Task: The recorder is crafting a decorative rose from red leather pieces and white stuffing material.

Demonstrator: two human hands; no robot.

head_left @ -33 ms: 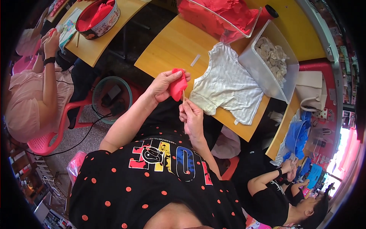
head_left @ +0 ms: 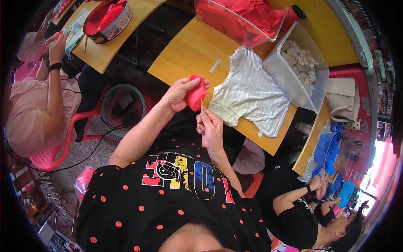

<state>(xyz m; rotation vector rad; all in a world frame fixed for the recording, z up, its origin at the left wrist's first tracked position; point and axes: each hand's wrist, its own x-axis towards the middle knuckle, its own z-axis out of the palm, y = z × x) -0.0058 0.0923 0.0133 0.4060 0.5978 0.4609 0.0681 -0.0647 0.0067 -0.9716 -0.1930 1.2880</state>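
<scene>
Near the centre of the frame, a thin red piece (head_left: 195, 98) sits in the left hand (head_left: 178, 95), held above the near edge of the bench (head_left: 178, 54). That hand's grip is clamped on the piece, with the thumb across its upper part and the fingers mostly hidden behind. Just below and to the right, the right hand (head_left: 212, 128) has its grip pinched together on a slim, pale stick (head_left: 202, 105), which meets the lower edge of the red piece; whether the two are joined I cannot tell. The piece looks very light, soft and limp, likely to crease or tear if pulled hard, so a flat thumb-and-finger hold on its upper part seems best, leaving the lower edge free. The stick looks light, stiff and straight, perhaps easy to snap, and is best pinched close below the red piece. To the right of the hands, a rumpled white shirt (head_left: 252, 94) lies on the bench, with a translucent bin (head_left: 282, 79) of crumpled greyish pieces (head_left: 300, 61) beside it.
</scene>
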